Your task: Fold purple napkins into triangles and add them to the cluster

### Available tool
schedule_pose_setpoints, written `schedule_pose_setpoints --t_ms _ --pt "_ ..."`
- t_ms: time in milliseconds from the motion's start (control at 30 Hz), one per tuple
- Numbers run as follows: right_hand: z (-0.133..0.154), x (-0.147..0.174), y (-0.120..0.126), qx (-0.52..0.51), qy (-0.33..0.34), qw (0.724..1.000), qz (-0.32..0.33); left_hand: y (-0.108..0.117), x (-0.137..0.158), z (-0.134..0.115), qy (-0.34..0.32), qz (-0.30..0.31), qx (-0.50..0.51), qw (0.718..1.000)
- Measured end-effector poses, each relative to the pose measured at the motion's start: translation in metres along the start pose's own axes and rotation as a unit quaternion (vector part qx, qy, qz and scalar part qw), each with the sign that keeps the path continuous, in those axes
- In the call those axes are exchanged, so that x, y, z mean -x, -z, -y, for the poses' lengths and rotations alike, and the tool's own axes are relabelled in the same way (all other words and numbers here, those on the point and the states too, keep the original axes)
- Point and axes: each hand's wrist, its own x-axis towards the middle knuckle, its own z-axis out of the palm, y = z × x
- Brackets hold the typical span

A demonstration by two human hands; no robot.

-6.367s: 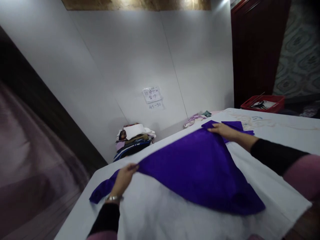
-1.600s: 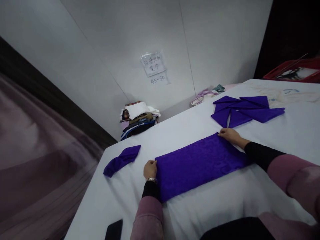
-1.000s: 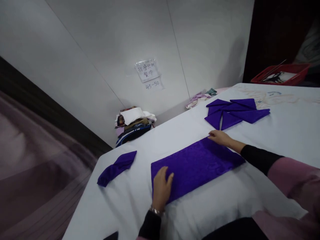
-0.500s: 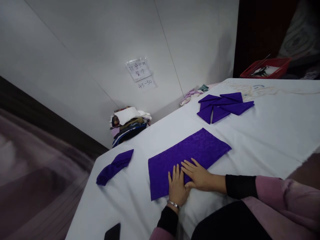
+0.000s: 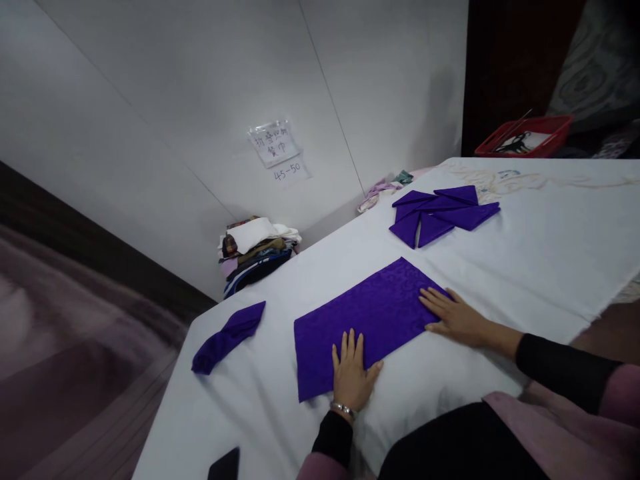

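A purple cloth napkin (image 5: 370, 307), folded into a long rectangle, lies flat on the white-covered table (image 5: 280, 427). My left hand (image 5: 351, 373) rests palm down on its near edge, left of the middle, fingers spread. Toward the napkin's right end, my right hand (image 5: 457, 319) lies flat on the near corner, fingers stretched out and covering that corner. Neither hand grips the cloth. Left of the napkin is a rolled purple cloth (image 5: 227, 339). Beyond it to the right, several folded purple pieces with pointed ends (image 5: 445, 215) overlap in a group.
A dark flat object (image 5: 225, 465) lies at the table's near left. Stacked folded cloths (image 5: 257, 250) stand by the wall past the far edge, with more cloth (image 5: 383, 192) farther right. A red basket (image 5: 525, 137) is at the back right. Paper signs (image 5: 277, 150) hang on the wall.
My right hand has slid right along the napkin, away from my left hand, to its right end. My left hand stays at nearly the same spot. The view has shifted slightly.
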Motion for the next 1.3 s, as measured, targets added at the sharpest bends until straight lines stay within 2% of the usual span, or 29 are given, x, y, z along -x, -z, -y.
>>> schedule_pose_setpoints --t_ms 133,267,333,400,467,567,667,800,967,1100,1233,1300 --pt "-0.042 0.014 0.005 0.035 -0.051 0.998 -0.012 0.001 0.000 -0.001 0.002 -0.001 0.004 1.000" --pt "-0.054 0.018 0.013 0.041 -0.073 0.996 -0.021 -0.001 0.000 -0.001 0.002 -0.005 0.002 1.000" --pt "-0.044 0.015 0.019 0.042 -0.076 0.995 -0.039 -0.002 0.000 -0.001 0.001 -0.006 0.006 1.000" --pt "-0.022 0.008 0.023 0.036 -0.049 0.997 -0.056 -0.002 0.001 -0.001 -0.001 -0.007 0.013 1.000" --pt "0.010 -0.002 0.021 0.015 0.012 0.998 -0.053 -0.001 0.001 -0.001 -0.003 -0.011 0.020 1.000" --pt "0.061 -0.016 0.005 -0.026 0.118 0.992 -0.026 0.000 0.003 -0.002 -0.007 -0.014 0.026 1.000" --pt "0.091 -0.026 -0.017 -0.046 0.188 0.981 0.006 0.000 0.004 -0.005 -0.008 -0.020 0.028 0.999" --pt "0.089 -0.026 -0.033 -0.037 0.213 0.976 0.033 -0.001 0.006 -0.007 -0.011 -0.031 0.044 0.998" --pt "0.073 -0.020 -0.041 -0.009 0.214 0.977 -0.001 0.006 0.008 -0.011 -0.001 -0.014 0.066 0.998" --pt "0.065 -0.018 -0.053 0.008 0.239 0.970 -0.043 0.016 0.003 -0.039 0.007 -0.018 0.091 0.996" --pt "0.051 -0.016 -0.065 -0.019 0.263 0.964 -0.048 0.015 -0.017 -0.085 -0.061 -0.020 0.123 0.990" --pt "0.046 -0.015 -0.068 -0.036 0.271 0.961 -0.041 0.010 -0.026 -0.100 -0.070 -0.014 0.145 0.987"
